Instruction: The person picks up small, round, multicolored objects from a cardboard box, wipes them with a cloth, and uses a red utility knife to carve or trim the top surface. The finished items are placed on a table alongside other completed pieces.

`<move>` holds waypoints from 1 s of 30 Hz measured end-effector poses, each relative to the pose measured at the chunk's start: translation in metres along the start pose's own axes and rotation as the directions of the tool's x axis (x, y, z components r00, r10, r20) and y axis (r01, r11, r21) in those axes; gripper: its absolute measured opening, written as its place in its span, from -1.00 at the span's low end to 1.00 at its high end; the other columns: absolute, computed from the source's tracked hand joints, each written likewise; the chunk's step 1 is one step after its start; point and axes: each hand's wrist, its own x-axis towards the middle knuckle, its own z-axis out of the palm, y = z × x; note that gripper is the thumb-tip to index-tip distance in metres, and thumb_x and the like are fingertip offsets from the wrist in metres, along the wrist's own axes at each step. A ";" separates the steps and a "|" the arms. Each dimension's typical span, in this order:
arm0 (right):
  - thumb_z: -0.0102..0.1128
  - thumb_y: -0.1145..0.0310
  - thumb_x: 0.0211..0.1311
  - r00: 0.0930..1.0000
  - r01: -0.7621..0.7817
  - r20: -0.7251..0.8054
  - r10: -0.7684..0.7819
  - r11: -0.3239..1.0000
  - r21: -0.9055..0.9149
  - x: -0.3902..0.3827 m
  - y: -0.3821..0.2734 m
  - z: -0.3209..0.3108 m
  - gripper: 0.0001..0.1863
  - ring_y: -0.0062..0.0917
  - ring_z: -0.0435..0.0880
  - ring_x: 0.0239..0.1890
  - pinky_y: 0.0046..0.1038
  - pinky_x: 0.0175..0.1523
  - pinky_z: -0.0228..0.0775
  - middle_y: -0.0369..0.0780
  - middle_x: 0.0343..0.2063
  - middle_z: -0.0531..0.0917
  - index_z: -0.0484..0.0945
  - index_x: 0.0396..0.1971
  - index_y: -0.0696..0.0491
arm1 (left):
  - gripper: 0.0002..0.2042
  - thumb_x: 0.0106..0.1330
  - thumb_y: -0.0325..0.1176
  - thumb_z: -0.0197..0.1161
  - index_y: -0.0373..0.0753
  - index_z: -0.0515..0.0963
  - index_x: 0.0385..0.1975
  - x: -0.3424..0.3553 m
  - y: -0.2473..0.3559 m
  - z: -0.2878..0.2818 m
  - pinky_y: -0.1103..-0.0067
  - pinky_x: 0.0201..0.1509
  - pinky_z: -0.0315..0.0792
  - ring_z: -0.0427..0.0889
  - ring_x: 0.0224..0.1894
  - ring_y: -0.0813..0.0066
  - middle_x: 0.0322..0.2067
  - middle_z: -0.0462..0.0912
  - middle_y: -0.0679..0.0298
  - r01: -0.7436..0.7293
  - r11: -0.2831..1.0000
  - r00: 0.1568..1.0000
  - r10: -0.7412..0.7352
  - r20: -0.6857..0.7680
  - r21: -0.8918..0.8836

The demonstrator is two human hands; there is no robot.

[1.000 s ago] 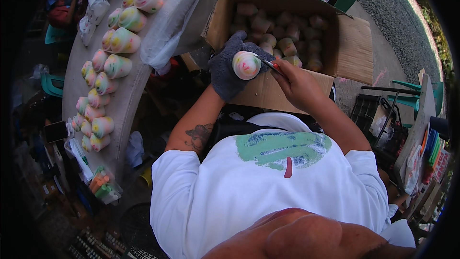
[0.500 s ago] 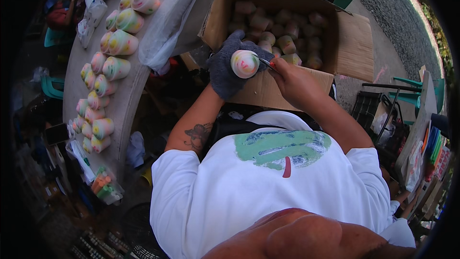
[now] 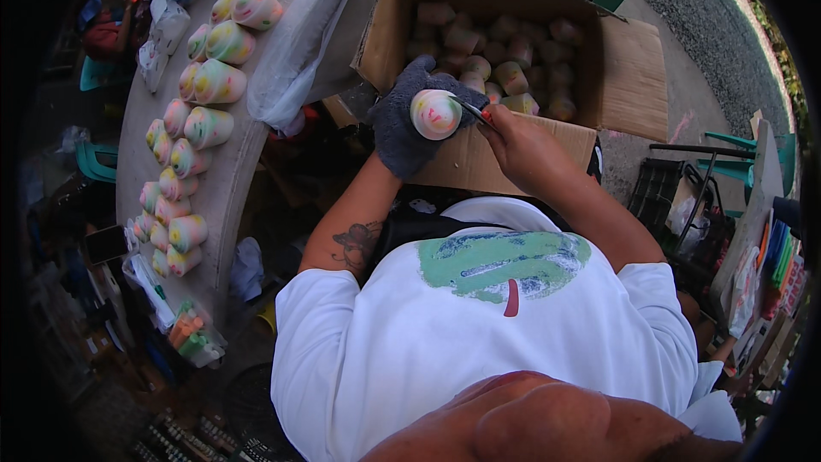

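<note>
My left hand (image 3: 402, 124), covered by a fuzzy grey glove or cloth, cups a whitish rounded cylinder (image 3: 434, 115) speckled pink, yellow and green. One round end of the piece faces up. My right hand (image 3: 522, 139) is closed round a small knife (image 3: 475, 111), whose thin metal blade points left and meets or nearly meets the piece's upper right edge. Both hands are over the near flap of an open cardboard box (image 3: 633, 77). Many similar speckled cylinders (image 3: 511, 79) lie jumbled inside it, partly in shadow.
Similar speckled pieces (image 3: 219, 81) stand in uneven rows along a curved grey table (image 3: 248, 133) at left. Clear plastic sheeting (image 3: 295, 60) drapes over its edge. A folding cart (image 3: 658, 184) and green chairs are at right; a phone-like dark slab (image 3: 104, 244) sits far left.
The blade and the cylinder have shifted very slightly, and the blade's tip sits a little higher on the piece. Both hands keep almost the same place and grip.
</note>
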 end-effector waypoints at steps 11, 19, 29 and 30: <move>-0.05 0.25 0.44 1.000 -0.031 -0.008 0.030 0.999 -0.025 -0.002 -0.004 -0.001 -0.78 0.03 0.60 -0.31 -0.03 -0.25 0.38 0.05 -0.39 0.62 0.36 -0.11 0.08 | -0.64 0.19 -0.28 0.34 -0.14 0.55 0.00 -0.005 0.001 0.003 0.41 0.32 0.30 0.59 0.04 0.38 -0.10 0.67 0.29 0.072 0.991 0.996 -0.077 -0.036 -0.115; -0.02 0.24 0.43 0.998 -0.060 0.005 0.060 0.998 -0.002 -0.005 0.000 0.001 -0.77 0.02 0.60 -0.30 -0.06 -0.25 0.38 0.04 -0.39 0.61 0.38 -0.10 0.07 | -0.72 0.20 -0.30 0.30 -0.09 0.60 -0.07 0.000 0.002 0.000 0.39 0.33 0.28 0.59 0.01 0.40 -0.11 0.67 0.32 -0.002 1.000 1.000 0.002 0.004 -0.022; -0.02 0.23 0.44 0.996 -0.082 0.032 0.079 0.991 0.104 -0.009 -0.002 0.006 -0.74 0.03 0.60 -0.27 -0.08 -0.21 0.39 0.06 -0.36 0.61 0.39 -0.08 0.10 | -0.64 0.24 -0.38 0.28 -0.24 0.44 0.02 -0.003 0.012 -0.002 0.40 0.32 0.30 0.60 -0.01 0.38 -0.12 0.67 0.25 0.041 0.982 0.997 -0.053 -0.060 -0.184; -0.02 0.22 0.44 0.997 -0.074 0.021 0.072 0.990 0.119 -0.010 -0.001 0.008 -0.74 0.04 0.60 -0.27 -0.08 -0.21 0.39 0.06 -0.36 0.61 0.39 -0.08 0.11 | -0.62 0.24 -0.39 0.27 -0.27 0.40 0.04 -0.001 0.009 -0.005 0.40 0.32 0.30 0.60 0.00 0.38 -0.12 0.66 0.23 -0.024 0.996 0.999 0.021 -0.037 -0.082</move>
